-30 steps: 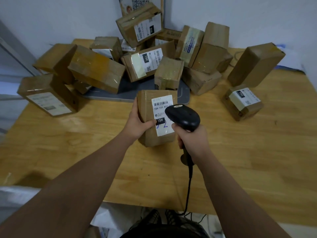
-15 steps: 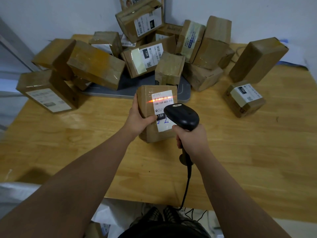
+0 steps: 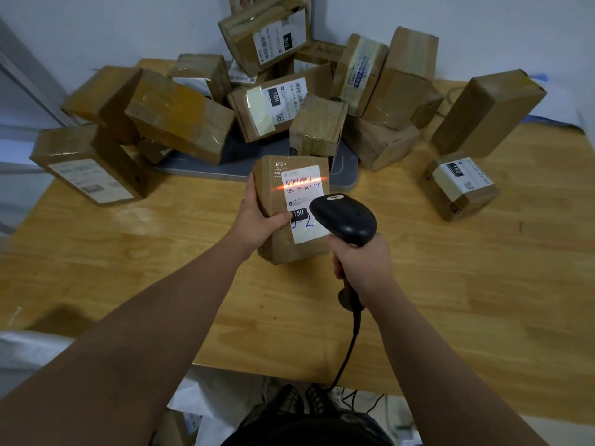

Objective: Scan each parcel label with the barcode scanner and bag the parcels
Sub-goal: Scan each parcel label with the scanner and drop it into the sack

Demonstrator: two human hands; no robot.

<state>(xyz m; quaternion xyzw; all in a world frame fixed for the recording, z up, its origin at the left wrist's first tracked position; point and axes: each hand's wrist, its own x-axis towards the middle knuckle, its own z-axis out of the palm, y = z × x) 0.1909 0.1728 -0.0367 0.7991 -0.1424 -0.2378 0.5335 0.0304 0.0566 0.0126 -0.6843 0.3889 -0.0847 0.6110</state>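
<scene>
A right hand [image 3: 360,262] grips a corded scanner [image 3: 346,220]. At its 11 o'clock, a left hand [image 3: 257,217] clasps a small taped cardboard box [image 3: 273,188] at mid-table [image 3: 483,284], a red beam crossing its white label [image 3: 302,201]. Stiff and seemingly light, it is best held by its sides. More boxes [image 3: 180,117] wait at 12 o'clock.

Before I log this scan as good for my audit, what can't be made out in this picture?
Head view only.
- Window and trigger of the scanner: hidden under its head and the right hand.
- Label on the held parcel: lower part covered by the left hand thumb and the scanner.
- Far-left parcel: label print blurred.
- White material below the table edge: mostly hidden by the arms; cannot tell if it is the bag.
- Whether the scan registered: not shown.
</scene>
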